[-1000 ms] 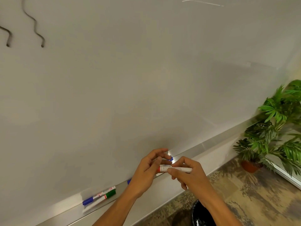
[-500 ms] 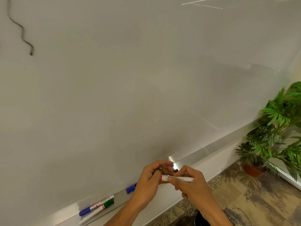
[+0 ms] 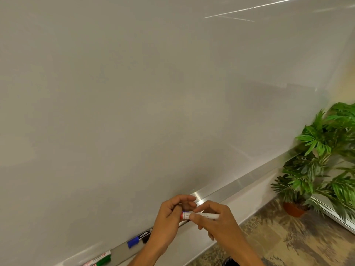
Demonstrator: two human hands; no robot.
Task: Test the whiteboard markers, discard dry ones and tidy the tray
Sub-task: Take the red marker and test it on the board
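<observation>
We've got the red marker held level just in front of the tray, right hand fingers pinching the barrel while the left hand fingers curl round the cap end, probably to pull it off for a test scribble on the whiteboard.

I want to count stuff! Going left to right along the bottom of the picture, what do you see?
Green-capped marker → blue-capped marker → left hand → red marker held by both hands → right hand → potted plant.
</observation>
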